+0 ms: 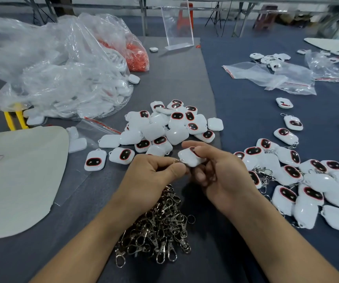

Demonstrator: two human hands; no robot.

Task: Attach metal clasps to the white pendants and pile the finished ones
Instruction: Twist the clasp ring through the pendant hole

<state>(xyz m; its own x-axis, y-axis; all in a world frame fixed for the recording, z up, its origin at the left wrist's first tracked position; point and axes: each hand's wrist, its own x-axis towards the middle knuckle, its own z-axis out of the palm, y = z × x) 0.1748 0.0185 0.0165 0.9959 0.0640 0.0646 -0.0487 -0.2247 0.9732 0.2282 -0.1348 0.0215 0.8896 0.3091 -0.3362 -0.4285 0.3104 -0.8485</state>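
My right hand (pixel 221 172) grips a white pendant (pixel 189 158) with a black, red-rimmed face, held above the table. My left hand (pixel 154 178) pinches a metal clasp ring (pixel 177 160) at the pendant's lower left corner. A heap of loose metal clasps (pixel 160 227) lies under and between my forearms. Beyond my hands sits a pile of bare white pendants (pixel 164 127). To the right spreads a pile of pendants with clasps attached (pixel 307 180).
Big clear plastic bags (pixel 62 74) holding white parts and red pieces fill the back left. A pale sheet (pixel 17 176) lies at left, with yellow-handled pliers (pixel 14 119) behind it. Zip bags (pixel 277 76) and a clear acrylic stand (pixel 177 27) lie farther back.
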